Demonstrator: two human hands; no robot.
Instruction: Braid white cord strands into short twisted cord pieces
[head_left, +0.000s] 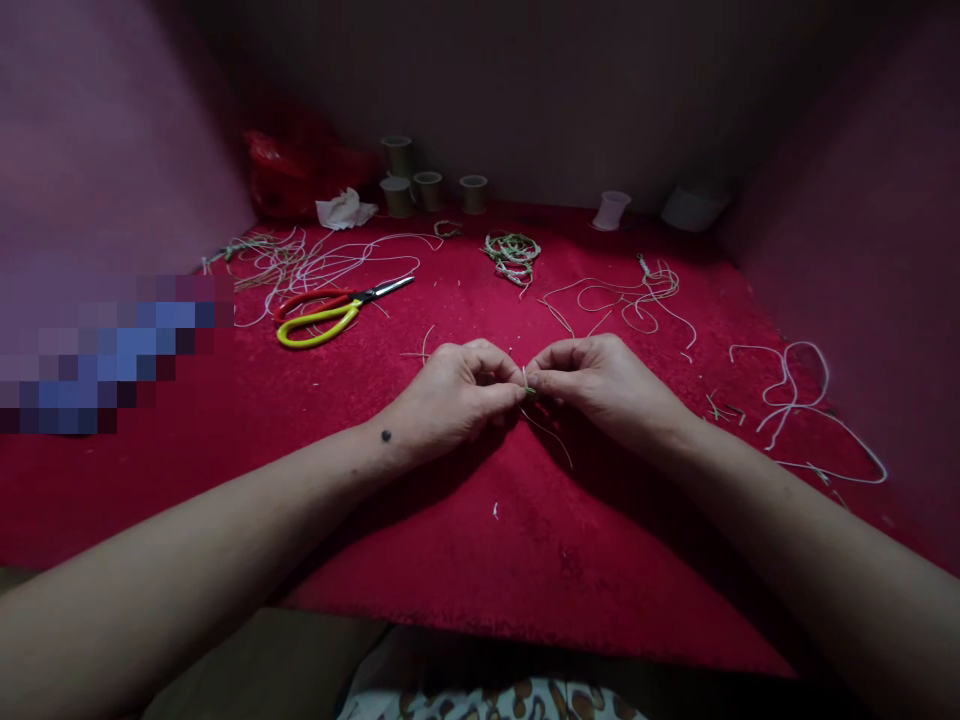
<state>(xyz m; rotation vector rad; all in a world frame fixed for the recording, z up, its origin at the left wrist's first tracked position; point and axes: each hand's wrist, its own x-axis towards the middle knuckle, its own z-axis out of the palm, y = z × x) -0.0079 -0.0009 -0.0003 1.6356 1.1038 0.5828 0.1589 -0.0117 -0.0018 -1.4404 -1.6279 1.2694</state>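
Over the middle of the red cloth, my left hand (465, 395) and my right hand (592, 375) meet fingertip to fingertip. Between them sits a small piece of green cord (530, 390), pinched by thumb and forefinger on both sides. A thin loose end (551, 435) trails down from it toward the cloth, and a short pale end sticks up between the fingers. Most of the piece is hidden by my fingertips, so its full shape does not show. Left of my hands lie scissors (322, 320) with one red and one yellow handle, blades pointing right.
A coil of knotted green cord (511, 252) lies beyond my hands. Loose cords tangle at left (300, 260), and a white cord (795, 400) lies at right. Several thread spools (427, 192), crumpled tissue (345, 210) and a red plastic bag (289, 170) stand at the back. Walls flank the table.
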